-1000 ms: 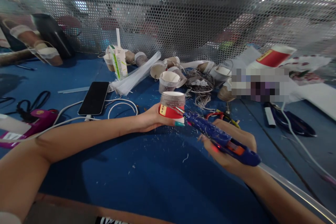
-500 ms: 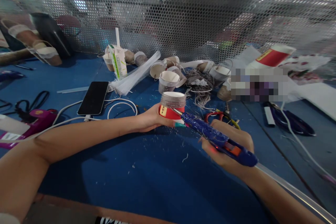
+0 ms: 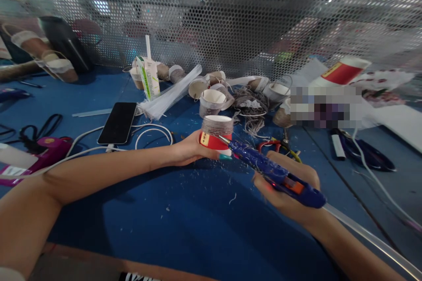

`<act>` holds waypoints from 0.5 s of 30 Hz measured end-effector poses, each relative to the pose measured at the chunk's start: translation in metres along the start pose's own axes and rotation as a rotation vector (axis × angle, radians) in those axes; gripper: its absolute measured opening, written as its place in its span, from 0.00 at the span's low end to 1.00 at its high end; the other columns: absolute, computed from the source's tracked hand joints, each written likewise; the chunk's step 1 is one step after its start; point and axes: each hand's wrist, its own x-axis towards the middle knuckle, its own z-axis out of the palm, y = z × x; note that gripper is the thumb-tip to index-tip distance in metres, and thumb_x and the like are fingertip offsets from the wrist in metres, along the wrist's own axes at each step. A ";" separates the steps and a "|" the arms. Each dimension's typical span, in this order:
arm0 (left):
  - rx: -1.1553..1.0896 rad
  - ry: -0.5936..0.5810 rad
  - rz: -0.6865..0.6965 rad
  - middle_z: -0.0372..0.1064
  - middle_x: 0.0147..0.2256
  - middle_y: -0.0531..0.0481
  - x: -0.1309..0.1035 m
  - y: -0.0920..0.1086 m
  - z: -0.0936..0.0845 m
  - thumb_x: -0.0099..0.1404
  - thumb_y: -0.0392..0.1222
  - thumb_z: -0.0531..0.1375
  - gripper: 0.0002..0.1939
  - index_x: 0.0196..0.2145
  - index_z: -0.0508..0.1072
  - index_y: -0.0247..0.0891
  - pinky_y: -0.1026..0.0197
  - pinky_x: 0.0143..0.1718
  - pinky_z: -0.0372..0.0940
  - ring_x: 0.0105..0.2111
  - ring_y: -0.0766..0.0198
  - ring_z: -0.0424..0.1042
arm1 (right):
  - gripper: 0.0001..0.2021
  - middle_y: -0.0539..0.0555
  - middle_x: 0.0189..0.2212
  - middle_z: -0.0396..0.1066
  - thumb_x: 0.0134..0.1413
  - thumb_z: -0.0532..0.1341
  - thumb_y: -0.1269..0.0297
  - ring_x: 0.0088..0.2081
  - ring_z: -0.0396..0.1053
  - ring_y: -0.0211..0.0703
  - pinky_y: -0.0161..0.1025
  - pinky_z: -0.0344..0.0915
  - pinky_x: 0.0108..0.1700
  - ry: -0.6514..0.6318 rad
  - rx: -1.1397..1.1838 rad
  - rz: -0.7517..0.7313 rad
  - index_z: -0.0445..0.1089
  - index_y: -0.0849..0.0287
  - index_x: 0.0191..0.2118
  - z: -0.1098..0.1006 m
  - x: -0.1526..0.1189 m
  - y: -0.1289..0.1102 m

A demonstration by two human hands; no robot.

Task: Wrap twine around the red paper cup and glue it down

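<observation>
Cup (image 3: 215, 141), upright, cord (image 3: 214, 127) wound below rim, betw. near & far edges of worktop (image 3: 198, 224); base contact can't be told. Your L hand (image 3: 189, 149) curls round its L side, thumb in front, forearm low from near edge. Your R hand (image 3: 303, 171), fingers wrapped on glue gun (image 3: 263, 164), lies R & nearside of cup; gun's long axis runs far-L, nozzle (image 3: 225, 140) at cup's front wall, just under cord, touch unclear. Other cups (image 3: 212, 103): twd far edge.

I see a red-and-white cup (image 3: 216, 141) upright, grey cord (image 3: 217, 127) ringing its top, and a blue glue gun (image 3: 267, 166) (clear stick (image 3: 365, 235) protruding behind) aslant, metal tip (image 3: 224, 140) at the cup's red band.
</observation>
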 end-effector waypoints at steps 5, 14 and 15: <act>-0.018 0.013 0.004 0.75 0.38 0.49 -0.001 0.001 0.001 0.36 0.29 0.74 0.31 0.41 0.74 0.34 0.54 0.49 0.66 0.39 0.62 0.74 | 0.13 0.46 0.17 0.58 0.50 0.58 0.74 0.17 0.58 0.35 0.37 0.55 0.20 0.008 -0.012 0.007 0.55 0.53 0.22 0.000 0.001 -0.001; -0.028 -0.010 0.000 0.76 0.38 0.48 -0.001 0.002 -0.002 0.39 0.29 0.73 0.28 0.41 0.75 0.35 0.54 0.51 0.65 0.39 0.61 0.75 | 0.13 0.45 0.16 0.55 0.49 0.58 0.73 0.17 0.55 0.34 0.36 0.53 0.19 0.056 0.006 0.006 0.54 0.54 0.21 -0.001 0.004 -0.005; -0.030 -0.011 -0.003 0.76 0.37 0.49 -0.001 0.002 -0.002 0.39 0.29 0.73 0.28 0.41 0.75 0.35 0.55 0.50 0.65 0.39 0.61 0.75 | 0.13 0.45 0.16 0.55 0.49 0.58 0.73 0.17 0.55 0.34 0.36 0.53 0.19 0.057 0.007 0.003 0.54 0.54 0.20 -0.002 0.004 -0.005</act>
